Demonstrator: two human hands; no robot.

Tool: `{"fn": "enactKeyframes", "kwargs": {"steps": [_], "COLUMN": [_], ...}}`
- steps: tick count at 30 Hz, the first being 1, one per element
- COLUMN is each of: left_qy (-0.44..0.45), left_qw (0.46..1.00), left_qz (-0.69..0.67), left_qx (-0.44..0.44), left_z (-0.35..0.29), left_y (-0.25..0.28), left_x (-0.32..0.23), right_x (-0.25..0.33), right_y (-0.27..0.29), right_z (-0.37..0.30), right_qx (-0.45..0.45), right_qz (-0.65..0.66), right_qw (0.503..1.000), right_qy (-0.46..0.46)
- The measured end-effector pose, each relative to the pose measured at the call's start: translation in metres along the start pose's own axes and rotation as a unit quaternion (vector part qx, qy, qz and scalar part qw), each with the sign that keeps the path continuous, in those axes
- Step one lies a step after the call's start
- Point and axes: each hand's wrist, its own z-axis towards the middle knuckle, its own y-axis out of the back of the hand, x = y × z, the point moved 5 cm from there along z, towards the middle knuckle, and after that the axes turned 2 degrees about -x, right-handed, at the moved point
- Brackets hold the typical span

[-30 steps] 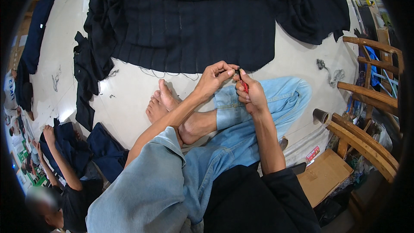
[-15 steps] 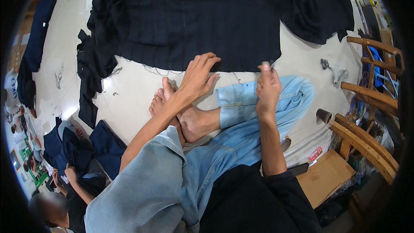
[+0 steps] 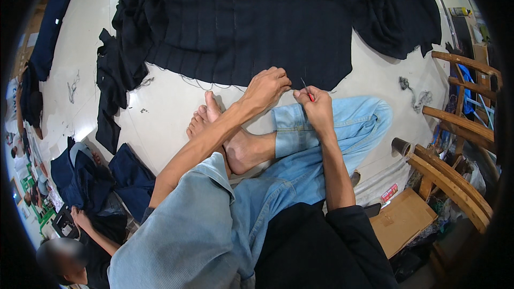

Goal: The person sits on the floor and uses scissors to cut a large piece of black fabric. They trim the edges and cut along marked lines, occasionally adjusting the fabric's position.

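Note:
A large black cloth (image 3: 257, 27) lies spread on the floor in front of me, loose threads along its near edge. My left hand (image 3: 266, 89) is closed at that edge, its fingertips pinching the fabric beside my bare foot. Just to its right, my right hand (image 3: 317, 108) grips a small red-handled pointed tool (image 3: 311, 97). The tool's thin metal point sticks up toward the cloth's edge; its exact kind is too small to make out. Both hands are close together above the rolled cuff of my jeans.
Narrow black cloth pieces (image 3: 108, 101) lie at the left. Wooden chair rails (image 3: 455, 120), a brown cup (image 3: 401, 146) and a flattened cardboard box (image 3: 404, 219) stand or lie at the right. A person (image 3: 96, 235) sits at lower left near dark blue garments (image 3: 80, 176). Thread scraps (image 3: 415, 91) litter the floor.
My right hand has come down and left, close to my left hand, and the tool's point now shows. My left hand has shifted right and its spread fingers have closed on the cloth's edge.

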Motion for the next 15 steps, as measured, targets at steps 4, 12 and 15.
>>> {"fn": "enactKeyframes", "kwargs": {"steps": [4,12,15], "left_qy": [0.032,0.099,0.106], "left_qw": [0.998,0.981,0.979], "left_qz": [-0.033,-0.16,-0.169], "left_qx": [-0.049,-0.039,-0.048], "left_z": [-0.009,-0.028,-0.033], "left_y": [0.005,0.003,-0.001], "left_x": [0.0,-0.014,-0.015], "right_x": [-0.014,0.004,0.012], "right_y": [0.002,0.011,0.012], "right_z": [0.005,-0.004,-0.025], "right_qx": [-0.007,-0.097,-0.011], "right_qz": [0.055,0.054,0.18], "right_qw": [0.998,0.993,0.981], "right_qy": [-0.02,0.03,-0.074]}}
